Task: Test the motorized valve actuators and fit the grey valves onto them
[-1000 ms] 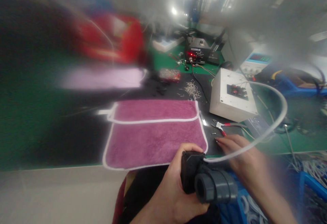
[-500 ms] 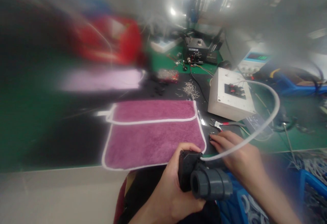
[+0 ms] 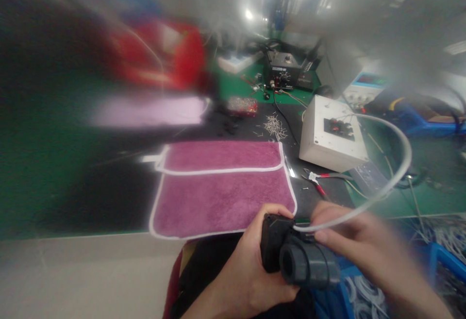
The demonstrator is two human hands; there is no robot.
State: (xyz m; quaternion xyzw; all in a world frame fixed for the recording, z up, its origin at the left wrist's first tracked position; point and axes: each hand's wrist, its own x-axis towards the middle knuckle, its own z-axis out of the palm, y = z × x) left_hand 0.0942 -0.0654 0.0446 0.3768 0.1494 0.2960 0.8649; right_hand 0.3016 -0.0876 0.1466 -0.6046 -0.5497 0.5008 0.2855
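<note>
My left hand (image 3: 243,265) is wrapped round a black housing (image 3: 272,241) with a grey plastic pipe fitting (image 3: 309,264) on it, held above my lap at the table edge. A white cable (image 3: 378,195) leaves the housing and arches over to the right. My right hand (image 3: 358,236), slightly blurred, is closed beside the housing, its thumb tip near the top of the fitting. Cable and fingers hide whatever it pinches. A small screw (image 3: 305,188) lies on the black mat, close to red-handled cutting pliers (image 3: 315,177). Left of them is a folded purple cloth (image 3: 222,193) with white trim.
A white box (image 3: 329,139) with terminals stands at the right. Behind the cloth is a heap of small metal pins or screws (image 3: 275,127). A black control unit (image 3: 284,71) sits farther back. Blue bins (image 3: 442,260) with parts are at lower right.
My right hand has drawn back from the mat near the screw and pliers to the black housing. My left hand still grips the housing. The view has shifted slightly.
</note>
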